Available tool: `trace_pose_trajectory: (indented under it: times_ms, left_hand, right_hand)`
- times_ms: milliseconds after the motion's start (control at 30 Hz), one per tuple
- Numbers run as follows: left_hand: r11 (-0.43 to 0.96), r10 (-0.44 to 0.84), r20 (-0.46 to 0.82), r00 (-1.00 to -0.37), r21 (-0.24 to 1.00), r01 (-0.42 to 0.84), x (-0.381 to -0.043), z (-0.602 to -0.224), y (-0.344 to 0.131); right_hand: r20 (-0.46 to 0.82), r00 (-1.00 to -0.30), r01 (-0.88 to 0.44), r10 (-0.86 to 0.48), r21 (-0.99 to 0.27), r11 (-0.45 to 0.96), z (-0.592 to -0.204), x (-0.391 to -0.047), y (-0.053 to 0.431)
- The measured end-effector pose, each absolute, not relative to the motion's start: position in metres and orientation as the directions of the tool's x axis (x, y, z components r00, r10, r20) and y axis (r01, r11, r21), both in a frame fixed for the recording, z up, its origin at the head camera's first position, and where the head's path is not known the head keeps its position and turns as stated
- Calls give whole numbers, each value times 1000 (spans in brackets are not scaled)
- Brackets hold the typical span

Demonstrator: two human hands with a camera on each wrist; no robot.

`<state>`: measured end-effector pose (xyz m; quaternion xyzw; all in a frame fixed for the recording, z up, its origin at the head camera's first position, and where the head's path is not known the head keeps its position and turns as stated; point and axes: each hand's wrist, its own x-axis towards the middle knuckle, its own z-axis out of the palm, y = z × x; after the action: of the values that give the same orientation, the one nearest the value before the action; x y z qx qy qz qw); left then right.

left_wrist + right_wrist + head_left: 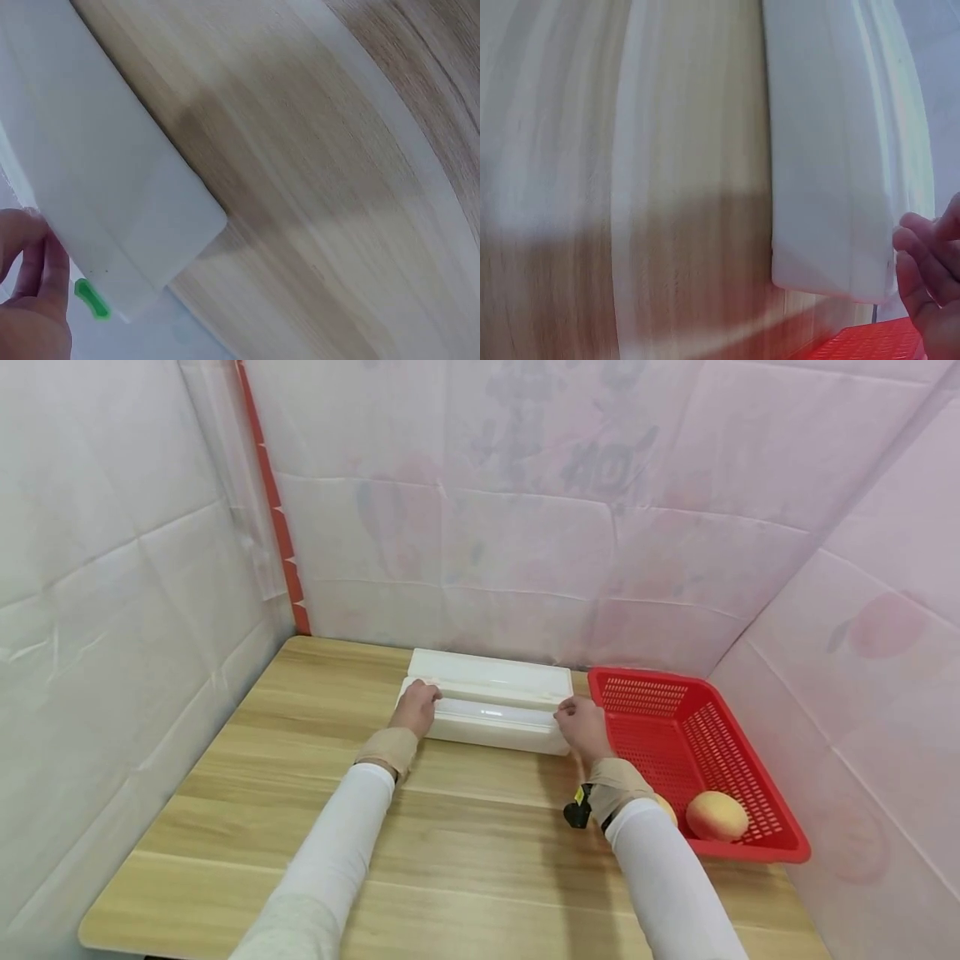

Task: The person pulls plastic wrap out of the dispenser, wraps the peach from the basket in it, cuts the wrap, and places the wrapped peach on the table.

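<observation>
A long white cling film dispenser box [487, 732] lies near the back of the table, its lid [495, 670] tipped back open. Glossy clear cling film [491, 712] shows along its top, between both hands. My left hand [416, 706] pinches the film's edge at the box's left end; in the left wrist view, thumb and fingertips meet right at the box edge, close to a small green piece [91, 298]. At the right end my right hand [583, 727] pinches the film with thumb and forefinger. The right wrist view has these fingers [922, 255] beside the box's corner.
A red plastic basket [750, 752] stands at the right, close to the box and my right forearm. It holds a yellow-red peach [717, 816] and another yellow fruit partly hidden behind my sleeve. Sheeted walls [465, 527] border the wooden table [300, 777] on three sides.
</observation>
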<state>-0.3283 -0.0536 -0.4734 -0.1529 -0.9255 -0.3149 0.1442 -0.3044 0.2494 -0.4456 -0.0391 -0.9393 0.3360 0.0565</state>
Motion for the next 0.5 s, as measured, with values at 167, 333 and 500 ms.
trace_pose_trajectory:
  times_ms: [167,333,500]
  left_hand:
    - [797,203,401,-894,463,388,-328,-475,-53]
    - [878,228,378,-897,318,357,-328,-472,-52]
    - [916,262,392,-882,188,356,-331,-466,-53]
  right_hand:
    - [217,-975,-75,52,-537,840,-455,-304,250]
    - [304,-953,-139,9,-461,876,-457,-300,252]
    - [291,-957,-127,16,-465,876,-452,-300,253]
